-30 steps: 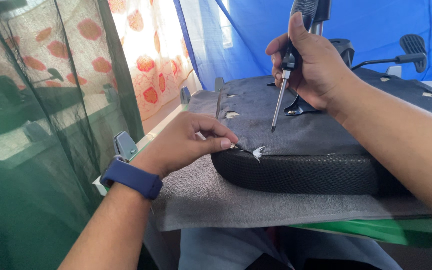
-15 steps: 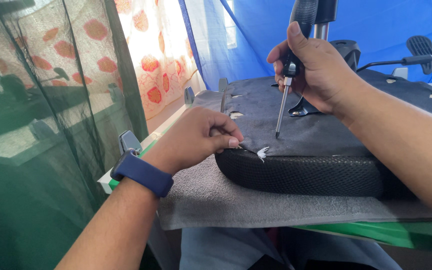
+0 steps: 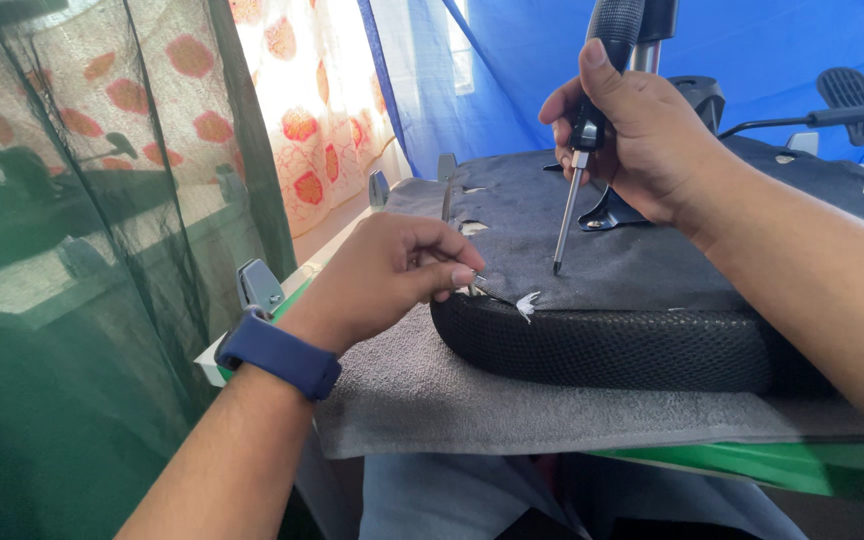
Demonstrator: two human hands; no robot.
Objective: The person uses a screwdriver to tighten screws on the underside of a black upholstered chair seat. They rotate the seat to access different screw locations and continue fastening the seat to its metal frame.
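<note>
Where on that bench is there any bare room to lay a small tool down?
The grey felt mat lies bare in front of the upturned seat cushion, below the left hand. The cushion's dark underside is open right of the screwdriver. It is crowded by the right hand and the metal bracket.

A makeshift repair workshop is suggested by blue tarpaulin walls (image 3: 752,40), a flower-printed curtain (image 3: 302,120) and dark green netting (image 3: 72,300) hung as partitions, and by an upturned office chair seat (image 3: 652,290) laid on a grey cloth (image 3: 472,400) over a green-edged counter (image 3: 752,462), where a screwdriver (image 3: 572,200) is held.
</note>
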